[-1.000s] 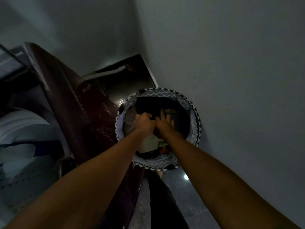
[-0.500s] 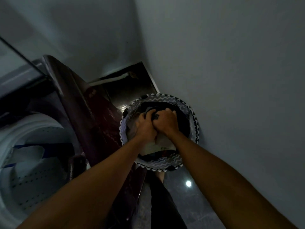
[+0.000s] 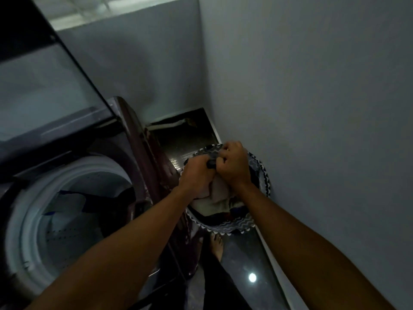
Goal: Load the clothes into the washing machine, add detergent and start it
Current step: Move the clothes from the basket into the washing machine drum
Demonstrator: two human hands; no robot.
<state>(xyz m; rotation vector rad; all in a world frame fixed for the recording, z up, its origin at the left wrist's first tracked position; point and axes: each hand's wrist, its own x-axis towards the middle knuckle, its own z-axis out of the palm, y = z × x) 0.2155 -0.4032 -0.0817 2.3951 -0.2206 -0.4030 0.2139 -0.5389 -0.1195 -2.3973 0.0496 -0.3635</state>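
Lifted since a second ago: left hand (image 3: 197, 175) and right hand (image 3: 233, 166) both fisted on bundled dark-and-pale clothes (image 3: 218, 193), now above round zigzag-patterned fabric laundry basket (image 3: 262, 175), next into open white washer drum (image 3: 29, 220).

No writing, label, brand or number can be read anywhere in the head view. The washing machine (image 3: 73, 198) shows no legible panel marks, and the laundry basket (image 3: 259, 175) carries only a zigzag pattern, not lettering.
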